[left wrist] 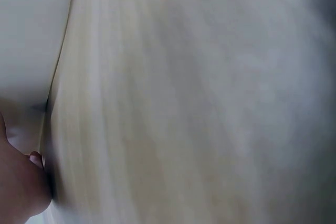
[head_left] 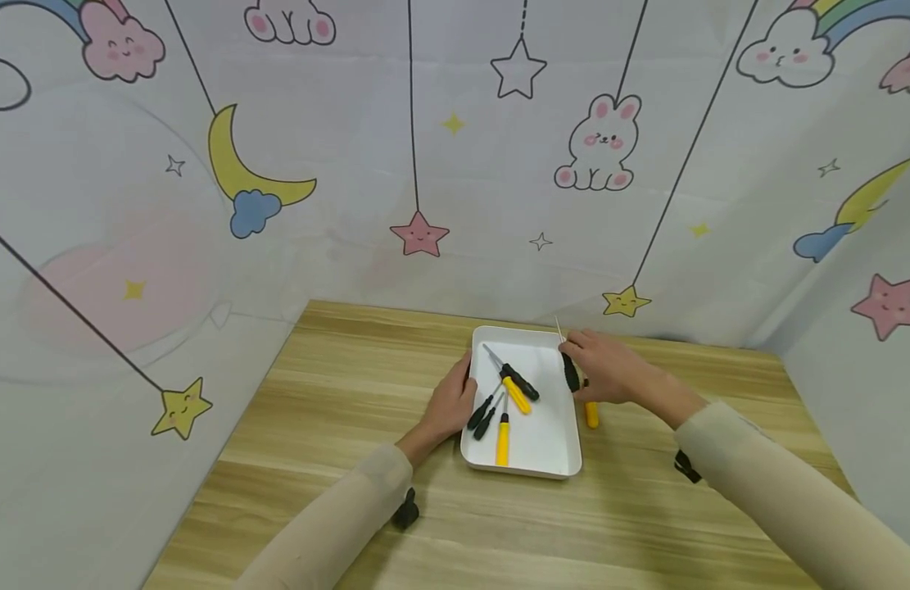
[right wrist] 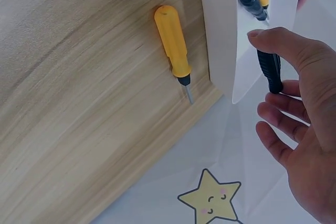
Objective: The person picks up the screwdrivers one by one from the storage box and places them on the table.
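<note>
A white rectangular tray [head_left: 528,469] holds several screwdrivers, some with black handles and some yellow. My left hand [head_left: 451,399] grips the tray's left side, the thumb up at the rim. Over the tray's right rim, my right hand [head_left: 605,369] pinches a black-handled screwdriver [right wrist: 270,72] between thumb and fingers; its thin shaft points up and away in the head view. Outside the tray on the right, partly hidden below the right hand in the head view, a yellow-handled screwdriver [right wrist: 173,43] lies on the wooden table [right wrist: 94,98].
Behind the table hangs a white cloth [head_left: 337,164] printed with stars, moons and rabbits, coming down to the table's back edge. More of it stands along the left and right sides. Dark gear [head_left: 406,510] shows at the left wrist.
</note>
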A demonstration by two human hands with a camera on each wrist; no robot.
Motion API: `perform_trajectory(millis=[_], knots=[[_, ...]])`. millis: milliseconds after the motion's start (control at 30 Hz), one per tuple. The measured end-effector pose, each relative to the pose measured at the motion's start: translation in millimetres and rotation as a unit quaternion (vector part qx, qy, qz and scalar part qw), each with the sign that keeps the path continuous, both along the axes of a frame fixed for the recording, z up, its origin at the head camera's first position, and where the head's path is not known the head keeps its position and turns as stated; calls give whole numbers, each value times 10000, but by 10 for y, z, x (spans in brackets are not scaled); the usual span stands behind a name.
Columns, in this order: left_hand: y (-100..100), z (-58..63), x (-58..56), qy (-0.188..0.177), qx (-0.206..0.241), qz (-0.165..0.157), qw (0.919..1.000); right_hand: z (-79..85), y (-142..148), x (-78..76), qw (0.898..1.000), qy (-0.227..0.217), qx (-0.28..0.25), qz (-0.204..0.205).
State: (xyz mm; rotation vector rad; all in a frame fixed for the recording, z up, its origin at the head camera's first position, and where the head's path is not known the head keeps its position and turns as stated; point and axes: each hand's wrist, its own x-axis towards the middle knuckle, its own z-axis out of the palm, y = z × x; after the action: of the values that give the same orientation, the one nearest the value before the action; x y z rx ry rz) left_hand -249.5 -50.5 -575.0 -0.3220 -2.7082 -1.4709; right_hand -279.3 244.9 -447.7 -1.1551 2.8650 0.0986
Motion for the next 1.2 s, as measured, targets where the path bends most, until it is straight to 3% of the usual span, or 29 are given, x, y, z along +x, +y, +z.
perform_trajectory(millis=[767, 1200], knots=[[-13, -20, -2, -32, 110, -38, 9999, -100, 256, 9, 9997, -6, -218, -96], [-29, 6, 32, -74, 106, -82, 9999, -77, 337, 81, 9995, -124, -184, -211]])
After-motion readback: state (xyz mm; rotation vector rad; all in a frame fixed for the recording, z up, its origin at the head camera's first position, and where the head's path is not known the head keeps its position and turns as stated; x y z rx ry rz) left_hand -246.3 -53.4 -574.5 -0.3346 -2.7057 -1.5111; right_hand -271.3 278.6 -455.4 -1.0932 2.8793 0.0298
